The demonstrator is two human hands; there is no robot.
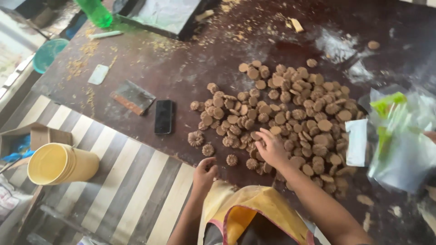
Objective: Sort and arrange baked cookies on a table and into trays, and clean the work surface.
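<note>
A large heap of small round brown ridged biscuits point(290, 113) lies spread on a dark brown table point(190, 63). My right hand point(271, 147) rests on the near edge of the heap, fingertips pinching one biscuit. My left hand point(205, 172) is curled at the table's front edge, close to a few loose biscuits point(208, 149); whether it holds anything I cannot tell. A yellow bag or cloth with a red rim point(245, 211) sits open just below both hands.
A black phone point(163, 116) and a flat scraper point(132, 96) lie left of the heap. Clear plastic bags with green print point(399, 136) sit at the right. A yellow bucket point(61, 164) stands on the striped floor, and a green bottle point(95, 11) stands at the far edge.
</note>
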